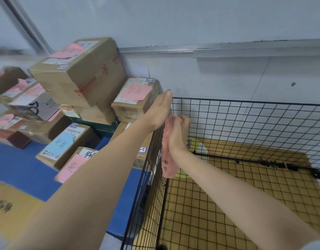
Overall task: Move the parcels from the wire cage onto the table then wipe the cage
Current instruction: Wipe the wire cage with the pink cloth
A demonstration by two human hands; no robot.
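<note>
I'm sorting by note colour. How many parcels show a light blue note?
1. It is the cardboard parcel low in the pile of parcels on the blue table, left of the left forearm; its blue note lies on top. The pile may hide others.

Pink cloth (166,152), black grid cage (245,101), blue table (20,168).

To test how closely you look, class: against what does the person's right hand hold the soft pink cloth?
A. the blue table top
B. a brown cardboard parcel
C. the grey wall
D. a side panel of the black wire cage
D: the right hand grips the soft pink cloth against the inner face of the black wire cage side panel, whose top edge the left hand touches.
</note>
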